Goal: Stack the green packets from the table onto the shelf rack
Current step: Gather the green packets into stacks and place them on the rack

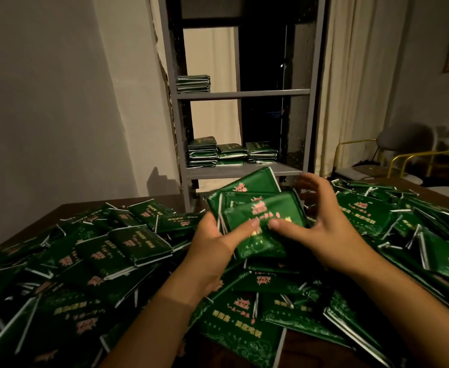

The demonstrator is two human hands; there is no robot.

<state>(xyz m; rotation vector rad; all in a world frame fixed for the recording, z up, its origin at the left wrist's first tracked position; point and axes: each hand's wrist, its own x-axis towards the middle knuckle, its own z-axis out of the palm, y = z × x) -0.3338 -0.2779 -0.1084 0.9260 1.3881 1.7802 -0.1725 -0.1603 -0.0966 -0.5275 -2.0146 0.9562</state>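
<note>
A small bundle of green packets [255,208] is held above the table. My left hand [215,240] grips its left edge, thumb across the top packet. My right hand [321,219] holds its right side, thumb pressed on top and fingers spread behind. Many loose green packets [117,251] cover the brown table [67,211]. The grey shelf rack [244,94] stands beyond the table. Its lower shelf carries three stacks of packets [231,154], its middle shelf one small stack [193,83].
A white wall lies left of the rack and cream curtains hang behind and right of it. Chairs with yellow metal frames [393,158] stand at the far right. The lower shelf's right part is bare.
</note>
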